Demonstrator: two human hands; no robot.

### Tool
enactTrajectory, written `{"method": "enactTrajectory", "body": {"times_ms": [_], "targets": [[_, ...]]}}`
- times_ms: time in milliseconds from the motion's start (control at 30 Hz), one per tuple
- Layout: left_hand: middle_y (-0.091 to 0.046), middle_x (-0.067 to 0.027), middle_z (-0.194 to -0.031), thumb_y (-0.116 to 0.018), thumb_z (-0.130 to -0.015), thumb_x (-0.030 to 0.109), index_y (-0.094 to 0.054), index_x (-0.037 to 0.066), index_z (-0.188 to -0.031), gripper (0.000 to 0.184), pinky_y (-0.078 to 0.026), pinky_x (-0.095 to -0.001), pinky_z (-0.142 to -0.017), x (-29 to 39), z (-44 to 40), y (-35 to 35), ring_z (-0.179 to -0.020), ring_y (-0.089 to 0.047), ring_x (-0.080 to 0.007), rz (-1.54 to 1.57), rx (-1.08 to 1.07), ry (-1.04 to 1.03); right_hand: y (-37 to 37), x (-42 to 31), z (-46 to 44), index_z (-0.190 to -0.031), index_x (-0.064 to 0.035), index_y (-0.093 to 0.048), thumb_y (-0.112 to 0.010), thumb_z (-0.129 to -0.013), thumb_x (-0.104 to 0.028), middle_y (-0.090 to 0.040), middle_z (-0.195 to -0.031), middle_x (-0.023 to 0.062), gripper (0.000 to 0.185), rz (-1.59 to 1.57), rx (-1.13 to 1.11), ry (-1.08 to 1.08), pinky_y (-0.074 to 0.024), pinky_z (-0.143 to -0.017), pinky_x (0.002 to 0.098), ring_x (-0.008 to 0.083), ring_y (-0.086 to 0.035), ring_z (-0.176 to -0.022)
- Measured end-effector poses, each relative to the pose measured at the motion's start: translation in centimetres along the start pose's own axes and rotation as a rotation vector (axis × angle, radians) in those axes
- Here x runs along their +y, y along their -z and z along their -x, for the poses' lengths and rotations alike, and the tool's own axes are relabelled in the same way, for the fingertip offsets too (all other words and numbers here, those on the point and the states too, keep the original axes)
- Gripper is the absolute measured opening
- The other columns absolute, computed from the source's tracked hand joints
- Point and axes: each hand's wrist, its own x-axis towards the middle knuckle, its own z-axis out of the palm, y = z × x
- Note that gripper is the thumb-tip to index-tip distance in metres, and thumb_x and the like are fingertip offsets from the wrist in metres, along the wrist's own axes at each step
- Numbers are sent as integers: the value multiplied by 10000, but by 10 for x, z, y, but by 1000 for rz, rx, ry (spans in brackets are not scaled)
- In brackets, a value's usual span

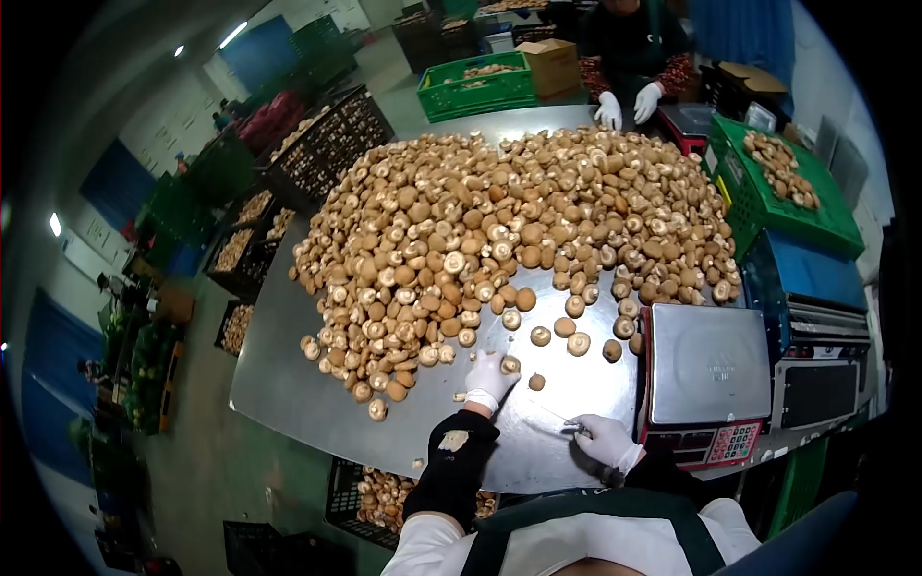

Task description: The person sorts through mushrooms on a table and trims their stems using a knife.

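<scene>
Pinching one mushroom (511,365) in left hand (488,380), fingers mostly closed. Right hand (605,442) curled around thin metal tool (573,424), tip toward 10 o'clock. From left hand: loose mushroom (537,382) at 3, mushroom pile (499,221) on metal table (317,394) at 12. Scale (711,365) at right hand's 2.

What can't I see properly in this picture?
In the head view:
Thin tool: partly covered by the right hand, too small to identify.
Metal table under the pile: hidden by mushrooms.
Black crate: partly hidden by the table and left sleeve.
Co-worker: head cut off by the top edge.
Keypad labels: too small.
</scene>
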Motion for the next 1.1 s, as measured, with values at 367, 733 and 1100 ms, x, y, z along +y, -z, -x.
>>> {"method": "enactTrajectory", "body": {"times_ms": [367,733,1100], "targets": [[-606,-117,-988,-744,-674,337,-652,92,-959,387,-520,-382,-719,54,102,30,-808,-630,-317,104,-63,-237,6,-31,-39,-953,-78,-641,-700,-777,-279,-637,-792,109,273,-90,113,337,-509,-623,358,306,-627,-687],[-620,-29,-950,-700,-840,164,-584,-2,-1076,310,-472,-192,-575,34,152,26,-736,-568,-75,1112,-208,158,-5,-46,-24,-1024,26,-589,-631,-888,-193,-593,-758,-6,261,-947,-371,-165,-426,-499,195,50,-527,-555],[-613,-28,-838,-639,-889,299,-539,28,-1110,364,-443,-178,-513,26,171,15,-611,-547,-65,1419,-167,83,29,-63,-1,-893,-55,-632,-641,-771,-166,-614,-740,107,165,-49,22,553,-508,-582,360,275,-627,-651]]}}
